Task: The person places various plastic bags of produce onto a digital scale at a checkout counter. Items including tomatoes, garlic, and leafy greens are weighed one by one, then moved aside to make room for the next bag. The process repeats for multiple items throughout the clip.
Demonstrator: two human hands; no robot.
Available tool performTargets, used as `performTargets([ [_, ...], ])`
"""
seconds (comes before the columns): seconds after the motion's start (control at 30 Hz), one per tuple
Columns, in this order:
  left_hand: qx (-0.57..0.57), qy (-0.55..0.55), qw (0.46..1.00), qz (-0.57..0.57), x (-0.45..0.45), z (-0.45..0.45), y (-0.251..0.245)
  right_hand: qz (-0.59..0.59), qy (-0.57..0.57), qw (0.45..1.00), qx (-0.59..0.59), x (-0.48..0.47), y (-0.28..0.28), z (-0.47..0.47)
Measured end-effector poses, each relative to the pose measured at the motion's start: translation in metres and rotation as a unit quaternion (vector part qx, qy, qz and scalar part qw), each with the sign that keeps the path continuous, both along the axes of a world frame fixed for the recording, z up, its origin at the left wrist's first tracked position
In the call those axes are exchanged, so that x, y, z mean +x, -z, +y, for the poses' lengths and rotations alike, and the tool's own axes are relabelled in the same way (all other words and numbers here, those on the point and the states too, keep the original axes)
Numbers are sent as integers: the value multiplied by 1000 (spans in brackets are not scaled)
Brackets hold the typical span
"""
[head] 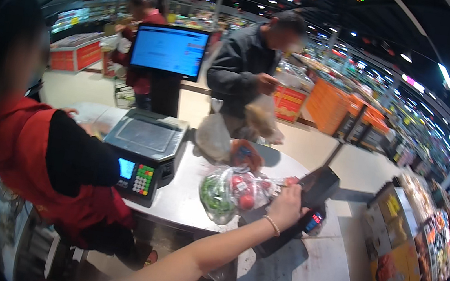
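My left hand (286,206), with a beaded bracelet at the wrist, reaches over the counter against a black device (319,187) with a small lit display. Its fingers curl beside a clear plastic bag of red round produce (246,192); whether they grip the bag or the device is unclear. Left of that lies a clear bag of green vegetables (218,195). Behind them are an orange-red bag (246,155) and a whitish plastic bag (212,136). My right hand is out of view.
A counter scale (147,134) with a keypad stands left, below a monitor (169,51). A co-worker in a red vest (23,148) is beside me. Across the white counter (296,278), a person in a dark jacket (234,69) holds bags. Boxes of goods (394,248) stand right.
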State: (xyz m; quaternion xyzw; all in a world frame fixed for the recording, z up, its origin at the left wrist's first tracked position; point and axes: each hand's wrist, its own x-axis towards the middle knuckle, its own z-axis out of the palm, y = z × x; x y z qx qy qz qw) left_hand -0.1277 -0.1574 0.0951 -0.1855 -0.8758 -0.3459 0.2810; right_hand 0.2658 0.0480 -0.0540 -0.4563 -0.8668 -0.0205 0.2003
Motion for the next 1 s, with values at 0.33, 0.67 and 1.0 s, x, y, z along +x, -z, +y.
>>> performTargets([
  [0.33, 23, -3, 1000, -5, 0, -1, 1, -16, -3, 998, -55, -9, -22, -14],
  [0.67, 44, -14, 999, 1, -3, 2, 4, -33, -35, 982, -184, -5, -29, -9],
  [1.0, 19, -12, 1000, -18, -1, 1, 0, -35, -14, 995, -96, -3, -12, -3],
])
